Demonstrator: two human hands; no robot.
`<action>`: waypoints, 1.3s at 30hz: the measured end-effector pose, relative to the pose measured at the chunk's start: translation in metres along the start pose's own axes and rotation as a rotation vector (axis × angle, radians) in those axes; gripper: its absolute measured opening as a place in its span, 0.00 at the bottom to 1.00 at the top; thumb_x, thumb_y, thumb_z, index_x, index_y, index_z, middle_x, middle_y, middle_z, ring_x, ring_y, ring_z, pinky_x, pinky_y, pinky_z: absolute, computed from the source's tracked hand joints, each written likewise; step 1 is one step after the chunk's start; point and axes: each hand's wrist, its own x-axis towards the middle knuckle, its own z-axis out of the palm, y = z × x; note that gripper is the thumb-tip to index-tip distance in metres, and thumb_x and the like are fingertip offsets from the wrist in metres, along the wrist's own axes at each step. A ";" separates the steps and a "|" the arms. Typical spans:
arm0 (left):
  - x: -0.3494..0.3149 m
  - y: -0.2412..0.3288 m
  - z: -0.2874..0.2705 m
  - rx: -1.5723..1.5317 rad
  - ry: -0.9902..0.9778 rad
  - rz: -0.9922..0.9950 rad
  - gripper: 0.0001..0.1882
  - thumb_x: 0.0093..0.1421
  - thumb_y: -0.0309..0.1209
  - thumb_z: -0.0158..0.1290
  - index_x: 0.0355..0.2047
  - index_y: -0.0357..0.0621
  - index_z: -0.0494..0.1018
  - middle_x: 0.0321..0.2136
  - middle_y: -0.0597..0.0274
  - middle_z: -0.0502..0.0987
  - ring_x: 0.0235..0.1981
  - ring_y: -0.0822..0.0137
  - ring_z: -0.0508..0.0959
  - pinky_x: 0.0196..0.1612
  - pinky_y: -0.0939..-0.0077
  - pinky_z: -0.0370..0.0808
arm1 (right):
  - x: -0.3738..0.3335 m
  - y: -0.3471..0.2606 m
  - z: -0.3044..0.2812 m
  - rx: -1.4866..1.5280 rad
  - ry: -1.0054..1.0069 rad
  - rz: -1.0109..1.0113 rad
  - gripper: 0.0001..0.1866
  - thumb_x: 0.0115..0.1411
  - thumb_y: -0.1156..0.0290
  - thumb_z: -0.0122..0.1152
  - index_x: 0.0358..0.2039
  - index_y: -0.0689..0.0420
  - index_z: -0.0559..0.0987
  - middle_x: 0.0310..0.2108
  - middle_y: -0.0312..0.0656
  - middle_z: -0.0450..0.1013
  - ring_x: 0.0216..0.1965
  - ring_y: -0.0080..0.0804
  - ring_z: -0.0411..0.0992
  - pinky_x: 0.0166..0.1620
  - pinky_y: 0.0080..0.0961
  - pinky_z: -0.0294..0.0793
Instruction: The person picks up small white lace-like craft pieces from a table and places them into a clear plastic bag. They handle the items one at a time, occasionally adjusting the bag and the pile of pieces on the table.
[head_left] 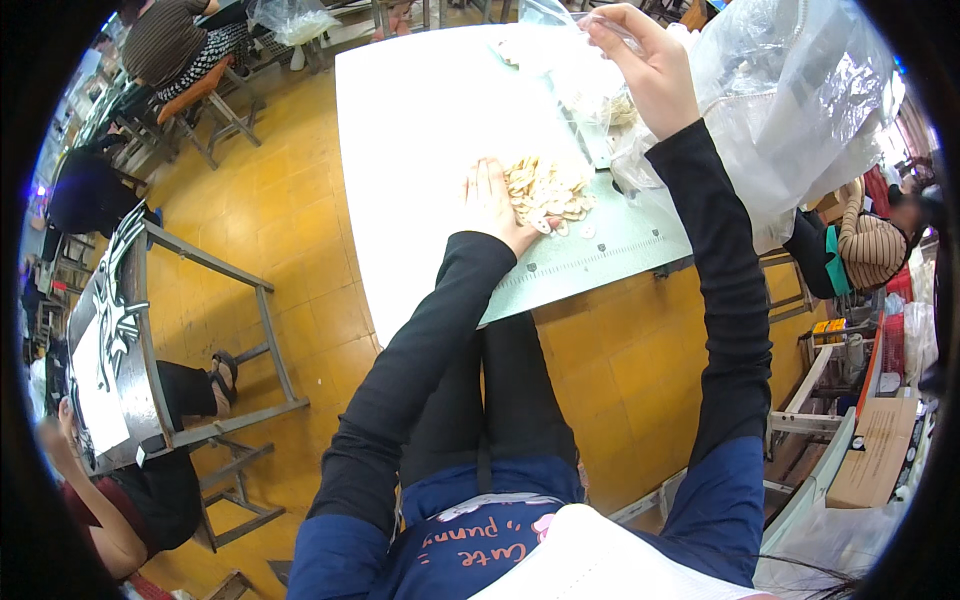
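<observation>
At a white table (400, 150), a person in long black sleeves is resting the left hand (492, 208) palm-down, fingers extended and close together, against the left side of a loose pile of pale flat pieces (548, 188); whether the palm is covering any of them, the view is not showing. The thumb is lying along the pile's near edge, with stray pieces sitting just right of it on a green mat (635, 220). Farther out and to the right, the right hand (650, 65) is hovering, thumb and fingertips closing on the film of a clear plastic bag (575, 75). A larger translucent bag (790, 130) is bulging to that hand's right. The pieces are looking thin, light and stiff, probably sliding readily over one another; a flat hand is likely suiting the heap, a rim pinch a single piece. The film is seeming soft and slippery, its gathered edge probably offering the surest hold.
</observation>
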 end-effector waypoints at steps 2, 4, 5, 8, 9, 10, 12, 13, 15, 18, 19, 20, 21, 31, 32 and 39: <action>-0.005 -0.003 0.000 -0.020 0.012 0.010 0.65 0.43 0.65 0.62 0.64 0.26 0.45 0.65 0.34 0.51 0.69 0.43 0.48 0.70 0.53 0.45 | 0.001 -0.004 0.004 0.015 -0.067 -0.071 0.15 0.65 0.71 0.56 0.51 0.61 0.72 0.47 0.45 0.70 0.52 0.35 0.70 0.59 0.26 0.65; -0.009 -0.006 0.000 -0.032 0.005 0.002 0.66 0.43 0.64 0.63 0.65 0.26 0.45 0.65 0.34 0.50 0.69 0.43 0.47 0.70 0.53 0.45 | 0.004 -0.012 0.009 0.136 -0.057 -0.005 0.14 0.65 0.74 0.55 0.49 0.62 0.72 0.46 0.45 0.69 0.53 0.34 0.69 0.60 0.27 0.64; -0.010 -0.007 0.000 -0.029 0.008 -0.005 0.66 0.43 0.64 0.63 0.65 0.26 0.44 0.65 0.33 0.49 0.69 0.42 0.47 0.70 0.53 0.44 | 0.006 -0.018 0.011 0.251 -0.014 0.097 0.11 0.65 0.74 0.55 0.46 0.63 0.72 0.44 0.44 0.70 0.52 0.32 0.70 0.58 0.26 0.66; -0.011 -0.009 0.001 0.011 0.021 -0.018 0.66 0.43 0.64 0.63 0.65 0.26 0.43 0.65 0.33 0.50 0.69 0.42 0.48 0.70 0.53 0.44 | 0.009 -0.037 0.014 0.312 0.042 0.222 0.07 0.64 0.76 0.54 0.42 0.63 0.73 0.40 0.41 0.72 0.48 0.28 0.71 0.54 0.24 0.68; -0.011 -0.009 0.002 0.017 0.017 -0.023 0.66 0.43 0.64 0.63 0.65 0.26 0.43 0.65 0.33 0.50 0.69 0.43 0.48 0.70 0.54 0.43 | 0.011 -0.042 0.014 0.285 0.049 0.232 0.06 0.64 0.76 0.54 0.41 0.63 0.73 0.38 0.41 0.73 0.47 0.27 0.71 0.53 0.23 0.68; -0.011 -0.009 0.002 0.030 0.011 -0.021 0.66 0.43 0.63 0.63 0.65 0.26 0.43 0.65 0.33 0.49 0.69 0.42 0.47 0.70 0.53 0.43 | 0.013 -0.046 0.013 0.219 0.054 0.228 0.06 0.64 0.76 0.54 0.41 0.63 0.73 0.38 0.41 0.73 0.46 0.27 0.72 0.53 0.23 0.69; -0.010 -0.010 0.001 0.023 0.010 -0.010 0.66 0.44 0.62 0.63 0.66 0.26 0.43 0.66 0.33 0.47 0.69 0.41 0.45 0.70 0.53 0.43 | 0.016 -0.048 0.010 0.088 0.066 0.218 0.06 0.64 0.77 0.54 0.41 0.64 0.73 0.37 0.40 0.73 0.45 0.26 0.72 0.52 0.22 0.70; -0.010 -0.011 0.001 0.018 -0.007 -0.008 0.66 0.43 0.62 0.64 0.66 0.25 0.43 0.66 0.33 0.47 0.69 0.41 0.45 0.70 0.53 0.43 | 0.018 -0.047 0.009 0.162 0.091 0.219 0.07 0.64 0.77 0.55 0.41 0.64 0.73 0.37 0.40 0.73 0.45 0.26 0.72 0.52 0.22 0.70; -0.010 -0.012 0.001 -0.012 0.020 0.012 0.67 0.42 0.61 0.65 0.65 0.25 0.42 0.66 0.33 0.47 0.69 0.42 0.45 0.70 0.54 0.43 | 0.020 -0.042 0.009 0.310 0.139 0.221 0.07 0.64 0.77 0.55 0.42 0.64 0.73 0.38 0.41 0.73 0.45 0.26 0.73 0.52 0.22 0.71; -0.007 -0.014 -0.004 -0.046 -0.039 -0.012 0.69 0.39 0.58 0.68 0.66 0.25 0.42 0.67 0.33 0.46 0.70 0.43 0.44 0.71 0.55 0.43 | 0.018 -0.033 0.007 0.329 0.149 0.211 0.08 0.64 0.78 0.55 0.42 0.64 0.73 0.38 0.42 0.74 0.46 0.27 0.73 0.53 0.22 0.71; -0.006 -0.014 -0.006 -0.047 -0.053 -0.014 0.69 0.39 0.56 0.69 0.66 0.25 0.41 0.67 0.33 0.46 0.70 0.43 0.44 0.71 0.56 0.42 | 0.017 -0.032 0.007 0.338 0.157 0.210 0.08 0.64 0.78 0.55 0.43 0.64 0.73 0.39 0.42 0.74 0.46 0.27 0.73 0.53 0.22 0.71; -0.006 -0.014 -0.009 -0.052 -0.076 -0.023 0.69 0.39 0.55 0.69 0.66 0.25 0.41 0.67 0.33 0.46 0.70 0.43 0.44 0.71 0.56 0.42 | 0.016 -0.031 0.007 0.347 0.164 0.209 0.08 0.64 0.78 0.54 0.43 0.64 0.73 0.39 0.41 0.74 0.46 0.27 0.73 0.53 0.21 0.71; -0.005 -0.014 -0.012 -0.061 -0.104 -0.040 0.68 0.39 0.53 0.70 0.66 0.25 0.41 0.67 0.33 0.46 0.70 0.43 0.44 0.71 0.56 0.42 | 0.016 -0.032 0.007 0.357 0.172 0.208 0.08 0.64 0.78 0.54 0.43 0.64 0.73 0.39 0.41 0.74 0.46 0.27 0.73 0.53 0.21 0.71; 0.001 -0.022 -0.025 -0.264 -0.072 -0.080 0.67 0.34 0.39 0.72 0.68 0.34 0.42 0.67 0.37 0.48 0.69 0.43 0.46 0.70 0.58 0.44 | 0.015 -0.066 -0.017 0.337 0.242 0.242 0.08 0.64 0.77 0.55 0.43 0.64 0.73 0.38 0.40 0.74 0.45 0.25 0.72 0.51 0.20 0.70; -0.001 -0.024 -0.026 -0.298 -0.019 -0.047 0.66 0.35 0.37 0.71 0.69 0.36 0.42 0.67 0.38 0.48 0.69 0.44 0.45 0.70 0.59 0.44 | 0.013 -0.070 -0.017 0.340 0.290 0.201 0.09 0.63 0.77 0.55 0.44 0.64 0.73 0.38 0.41 0.74 0.45 0.24 0.72 0.51 0.19 0.69; -0.075 0.001 -0.069 -1.553 0.384 0.221 0.38 0.60 0.23 0.53 0.67 0.39 0.49 0.67 0.48 0.52 0.67 0.60 0.56 0.68 0.63 0.53 | -0.039 -0.120 -0.012 0.573 0.346 0.270 0.11 0.69 0.68 0.50 0.45 0.59 0.75 0.43 0.43 0.79 0.44 0.27 0.76 0.49 0.22 0.72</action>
